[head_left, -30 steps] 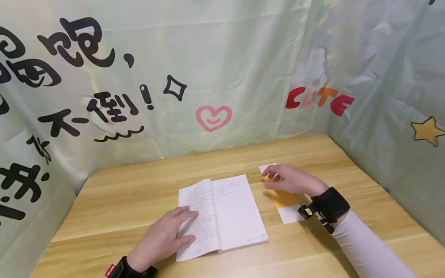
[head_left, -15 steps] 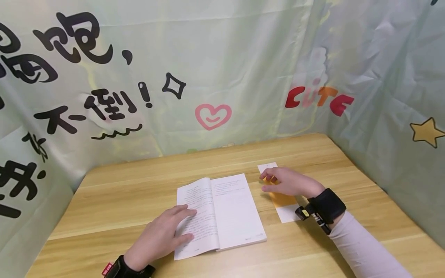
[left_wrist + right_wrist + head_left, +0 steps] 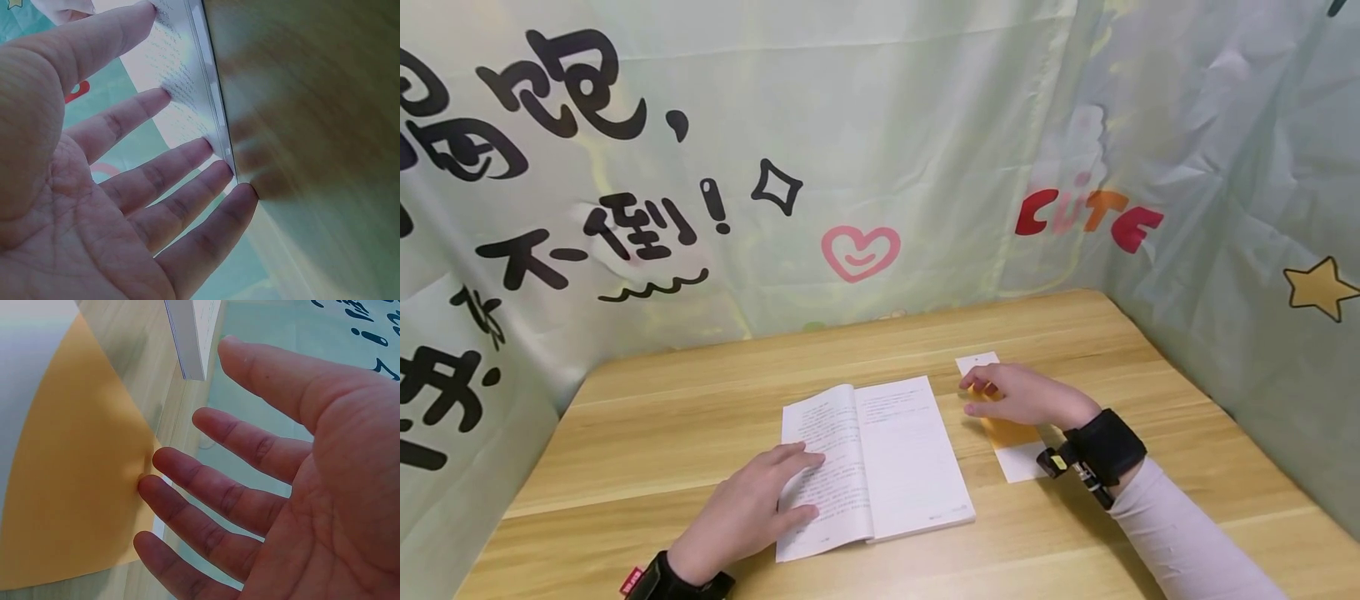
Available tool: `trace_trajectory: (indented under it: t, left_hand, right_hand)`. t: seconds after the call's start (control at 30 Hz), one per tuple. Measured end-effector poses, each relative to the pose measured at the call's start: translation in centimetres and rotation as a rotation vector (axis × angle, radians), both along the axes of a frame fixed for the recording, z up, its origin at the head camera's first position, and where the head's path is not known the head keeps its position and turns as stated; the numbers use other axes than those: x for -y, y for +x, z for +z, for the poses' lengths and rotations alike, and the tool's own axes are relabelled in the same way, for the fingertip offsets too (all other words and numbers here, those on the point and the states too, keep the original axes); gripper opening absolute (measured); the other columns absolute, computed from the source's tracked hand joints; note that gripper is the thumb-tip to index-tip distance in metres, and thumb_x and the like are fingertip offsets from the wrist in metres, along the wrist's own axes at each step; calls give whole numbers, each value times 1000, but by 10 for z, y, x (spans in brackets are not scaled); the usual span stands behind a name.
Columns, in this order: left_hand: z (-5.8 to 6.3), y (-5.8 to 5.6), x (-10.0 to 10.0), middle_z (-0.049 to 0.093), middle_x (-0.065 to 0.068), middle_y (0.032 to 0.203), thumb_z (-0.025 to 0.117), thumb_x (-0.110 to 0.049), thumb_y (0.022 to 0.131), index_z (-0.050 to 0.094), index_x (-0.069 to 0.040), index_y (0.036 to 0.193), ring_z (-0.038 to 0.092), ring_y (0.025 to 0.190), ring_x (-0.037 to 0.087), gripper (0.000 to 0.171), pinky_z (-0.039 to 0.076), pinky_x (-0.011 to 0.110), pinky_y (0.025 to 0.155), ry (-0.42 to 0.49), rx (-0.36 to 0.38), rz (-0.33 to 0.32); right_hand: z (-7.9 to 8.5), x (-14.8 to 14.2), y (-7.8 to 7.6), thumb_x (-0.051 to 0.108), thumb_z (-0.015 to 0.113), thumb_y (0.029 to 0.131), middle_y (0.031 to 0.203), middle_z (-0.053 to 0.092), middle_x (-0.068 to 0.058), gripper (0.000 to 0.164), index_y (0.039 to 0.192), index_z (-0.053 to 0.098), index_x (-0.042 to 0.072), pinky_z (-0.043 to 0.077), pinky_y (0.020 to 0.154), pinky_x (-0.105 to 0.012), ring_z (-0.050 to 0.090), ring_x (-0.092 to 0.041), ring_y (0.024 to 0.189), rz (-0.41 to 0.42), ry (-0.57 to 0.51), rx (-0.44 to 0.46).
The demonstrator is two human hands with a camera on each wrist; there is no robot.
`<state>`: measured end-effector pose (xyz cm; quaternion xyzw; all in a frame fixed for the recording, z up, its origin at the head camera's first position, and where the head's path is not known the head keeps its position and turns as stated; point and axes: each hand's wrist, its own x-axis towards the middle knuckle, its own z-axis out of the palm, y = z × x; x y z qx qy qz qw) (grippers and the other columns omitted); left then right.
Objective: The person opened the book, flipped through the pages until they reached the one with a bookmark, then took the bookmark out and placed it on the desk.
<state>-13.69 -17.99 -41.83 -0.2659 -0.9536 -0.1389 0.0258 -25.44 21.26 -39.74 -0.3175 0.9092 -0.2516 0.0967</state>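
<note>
An open book [image 3: 912, 467] lies on the wooden table, printed text on its left page and a mostly blank right page. My left hand [image 3: 748, 508] rests on the left page with fingers spread and thumb apart; in the left wrist view its fingertips [image 3: 159, 94] meet the paper near the book's edge. To the right of the book lies a long orange-and-white card [image 3: 1011, 433]. Over it is my right hand [image 3: 1026, 394], its fingers loosely bent and holding nothing. In the right wrist view the fingertips are at the card's surface; whether all touch, I cannot tell.
The wooden table [image 3: 685, 417] reaches back to a pale printed cloth [image 3: 925, 150] that hangs behind it and along both sides. A black strap with a small device [image 3: 1105, 446] sits on the right wrist, beside the card's near end.
The head view has shifted slightly. My right hand has come a little lower over the card; the left hand and the book keep their places.
</note>
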Motion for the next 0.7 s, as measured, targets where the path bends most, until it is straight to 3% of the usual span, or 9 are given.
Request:
trace_trajectory:
  t: [0.47, 0.57, 0.7]
  left_hand:
    - [2, 1, 2, 51, 12, 135, 73, -40, 82, 59, -20, 132, 50, 119, 30, 55, 48, 49, 84, 26, 9, -3]
    - [12, -2, 6, 41, 14, 145, 66, -39, 89, 52, -19, 141, 44, 126, 32, 57, 44, 52, 90, 114, -22, -27]
    - [41, -9, 19, 10, 7, 159, 51, -27, 101, 24, -20, 155, 19, 140, 30, 61, 25, 56, 104, 314, -129, 30]
  right_hand:
    - [3, 0, 1, 30, 67, 91, 110, 61, -13, 44, 121, 59, -1, 44, 89, -49, 55, -32, 104, 1, -27, 23]
    - [7, -4, 4, 37, 63, 93, 121, 58, -16, 55, 131, 53, -1, 43, 92, -50, 52, -34, 112, -38, -45, 29]
    - [14, -15, 7, 46, 55, 95, 143, 40, -18, 73, 148, 33, 0, 35, 99, -54, 38, -36, 129, -113, -94, -16]
